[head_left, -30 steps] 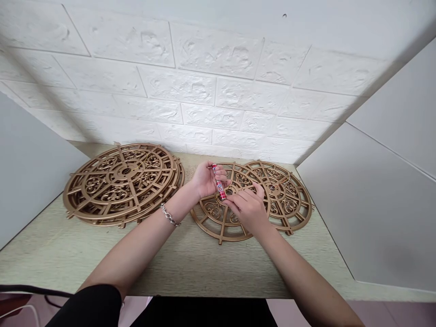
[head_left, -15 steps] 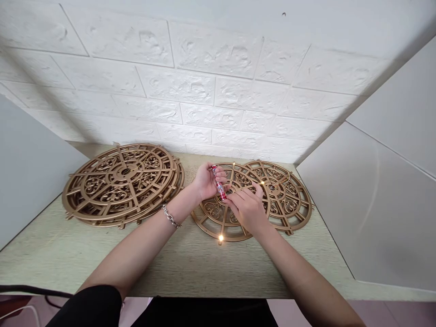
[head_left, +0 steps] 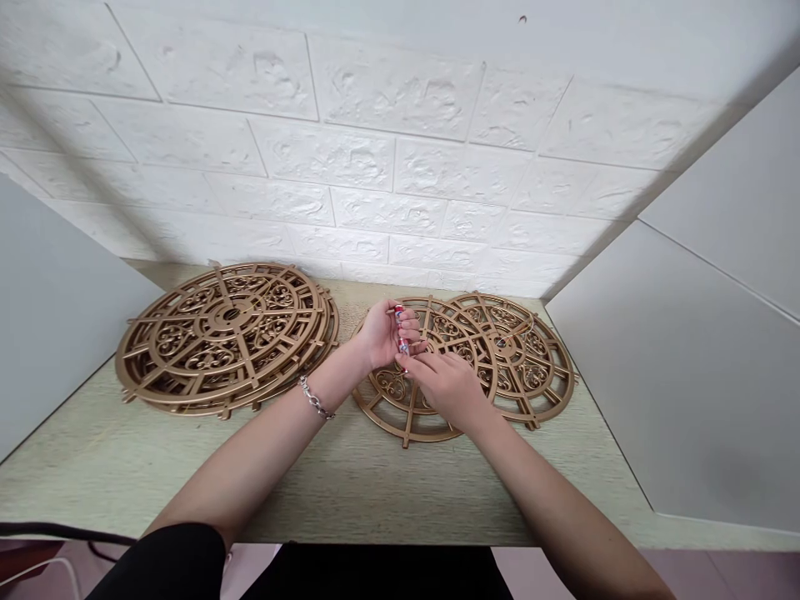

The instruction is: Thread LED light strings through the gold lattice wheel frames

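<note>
A: Specify the left hand (head_left: 375, 333).
B: Palm up, fingers curled shut around a red printed cylinder (head_left: 403, 345), thumb by its far end. A silver chain bracelet (head_left: 314, 398) encircles the wrist.
A: And the right hand (head_left: 453, 387)?
B: Back of the hand up, thumb and index finger pinched together on the near end of the cylinder. The curl of the remaining fingers is partly hidden.
A: State the orientation of the cylinder.
B: Its long axis runs away from the wearer. The far end is angled slightly left, the near end slightly right. Fingers cover its middle; one piece or two end to end cannot be determined. Polarity or end marking is not legible.
A: State its location.
B: Between both hands, in front of the left part of the near gold openwork disc (head_left: 406, 421). That disc overlaps the right-hand gold disc (head_left: 564, 398), which carries a thin looped wire (head_left: 523, 332).
A: Continue outward.
B: Left of the hands lies a stack of gold discs (head_left: 247, 360), flat on the pale tabletop (head_left: 375, 500). A white brick-pattern wall (head_left: 350, 158) stands behind; a black cable (head_left: 62, 530) crosses the lower left.
</note>
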`<action>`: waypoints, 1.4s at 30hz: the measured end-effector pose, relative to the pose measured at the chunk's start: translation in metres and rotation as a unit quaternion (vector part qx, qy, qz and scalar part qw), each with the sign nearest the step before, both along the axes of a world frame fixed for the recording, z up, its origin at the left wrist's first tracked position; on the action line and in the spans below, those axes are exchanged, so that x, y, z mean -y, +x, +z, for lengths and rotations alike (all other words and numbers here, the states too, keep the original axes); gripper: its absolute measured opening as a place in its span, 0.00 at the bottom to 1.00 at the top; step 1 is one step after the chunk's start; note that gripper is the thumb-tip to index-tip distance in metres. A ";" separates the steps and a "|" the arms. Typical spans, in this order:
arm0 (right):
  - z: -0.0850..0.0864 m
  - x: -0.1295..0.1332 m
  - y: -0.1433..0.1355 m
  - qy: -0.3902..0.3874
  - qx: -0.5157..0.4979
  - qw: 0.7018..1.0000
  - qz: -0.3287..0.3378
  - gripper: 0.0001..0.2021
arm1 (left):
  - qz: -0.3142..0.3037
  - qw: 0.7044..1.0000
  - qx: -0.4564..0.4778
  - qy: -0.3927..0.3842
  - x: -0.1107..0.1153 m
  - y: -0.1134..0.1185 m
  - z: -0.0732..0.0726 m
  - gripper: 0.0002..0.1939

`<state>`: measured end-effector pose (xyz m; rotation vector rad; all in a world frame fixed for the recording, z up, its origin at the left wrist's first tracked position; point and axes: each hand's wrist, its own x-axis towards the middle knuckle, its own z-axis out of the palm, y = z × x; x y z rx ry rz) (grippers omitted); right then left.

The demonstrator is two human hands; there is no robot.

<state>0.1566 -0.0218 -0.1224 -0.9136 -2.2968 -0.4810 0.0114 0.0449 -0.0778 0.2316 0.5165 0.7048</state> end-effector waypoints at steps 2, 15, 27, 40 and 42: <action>-0.004 0.001 -0.002 -0.014 0.018 1.000 0.012 0.13 | -0.018 1.000 -0.012 0.013 0.000 0.001 -0.001 0.10; -0.006 0.003 -0.008 -0.009 0.025 0.999 0.023 0.12 | -0.031 0.987 -0.102 0.121 -0.004 -0.006 0.006 0.07; -0.015 0.010 -0.022 0.017 0.034 0.998 0.051 0.10 | -0.080 0.989 -0.045 0.118 0.002 0.005 -0.004 0.08; -0.013 0.010 -0.021 0.031 0.068 0.996 0.037 0.11 | -0.067 0.987 -0.058 0.132 0.005 0.006 -0.001 0.08; -0.014 0.009 -0.021 0.029 0.075 0.996 0.039 0.11 | -0.069 0.986 -0.068 0.135 0.006 0.007 0.000 0.08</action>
